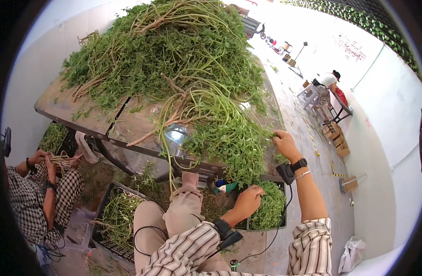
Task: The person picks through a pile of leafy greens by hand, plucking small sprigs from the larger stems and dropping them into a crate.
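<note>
A large heap of leafy green stems [160, 60] covers the tabletop [54, 101]. A looser bunch of long-stemmed greens [224, 133] spreads to the near edge and hangs over it. My right hand [287, 146] is at the right side of this bunch, with thumb and fingers pinched at its leaf tips. Lower down, my left hand [247, 202] is beside the hanging leaves, above a crate of greens [268, 209]. Its fingers are bent and held together; what lies between them, if anything, is hidden.
A black crate of stems [116, 216] stands left of my legs. Beside it sits a person in checked clothes [40, 193], holding stems. Farther off, another person [323, 87] bends over a small table near cardboard boxes [335, 133]. A cable [277, 232] runs from my right wrist.
</note>
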Tool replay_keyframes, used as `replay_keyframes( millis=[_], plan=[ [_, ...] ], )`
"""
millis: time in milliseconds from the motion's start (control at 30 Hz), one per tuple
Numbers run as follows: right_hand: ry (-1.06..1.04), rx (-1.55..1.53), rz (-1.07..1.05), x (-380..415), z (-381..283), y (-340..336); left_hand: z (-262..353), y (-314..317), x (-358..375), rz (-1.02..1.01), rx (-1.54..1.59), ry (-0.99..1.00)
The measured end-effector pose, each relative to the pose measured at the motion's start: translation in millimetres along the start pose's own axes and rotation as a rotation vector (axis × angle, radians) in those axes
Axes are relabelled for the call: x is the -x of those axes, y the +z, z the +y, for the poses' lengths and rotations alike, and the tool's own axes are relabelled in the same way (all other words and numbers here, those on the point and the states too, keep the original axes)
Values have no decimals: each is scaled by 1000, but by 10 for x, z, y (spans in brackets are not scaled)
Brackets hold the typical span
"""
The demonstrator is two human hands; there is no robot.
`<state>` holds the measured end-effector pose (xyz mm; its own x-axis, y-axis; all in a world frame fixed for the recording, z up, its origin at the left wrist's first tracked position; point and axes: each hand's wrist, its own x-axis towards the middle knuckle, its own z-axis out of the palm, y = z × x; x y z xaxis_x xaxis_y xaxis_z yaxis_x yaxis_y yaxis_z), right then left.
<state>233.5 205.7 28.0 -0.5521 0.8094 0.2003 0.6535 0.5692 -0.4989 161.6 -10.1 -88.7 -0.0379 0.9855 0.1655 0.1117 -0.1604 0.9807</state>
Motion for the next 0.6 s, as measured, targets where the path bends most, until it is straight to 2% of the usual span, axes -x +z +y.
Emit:
replay_keyframes(
  millis=[33, 167, 267, 333, 467, 533, 600],
  plan=[
    [-97, 68, 63, -14, -20, -1, -10, 7, -4, 0, -1, -1],
    [-30, 169, 112, -65, -128, -87, -21, 4, -14, 24, -6, 23],
    [15, 122, -5, 3, -258, -175, -31, 9, -22, 32, -5, 22],
    [285, -75, -162, 74, -370, -211, -38, 25, -24, 39, 2, 27],
    [324, -118, -175, 104, -208, -137, -27, 36, -28, 46, 0, 41],
    [99, -28, -106, 101, -181, -118, -21, 32, -32, 50, -5, 48],
    [30, -2, -46, 42, -37, -42, -23, 25, -23, 63, 16, 59]
  ],
)
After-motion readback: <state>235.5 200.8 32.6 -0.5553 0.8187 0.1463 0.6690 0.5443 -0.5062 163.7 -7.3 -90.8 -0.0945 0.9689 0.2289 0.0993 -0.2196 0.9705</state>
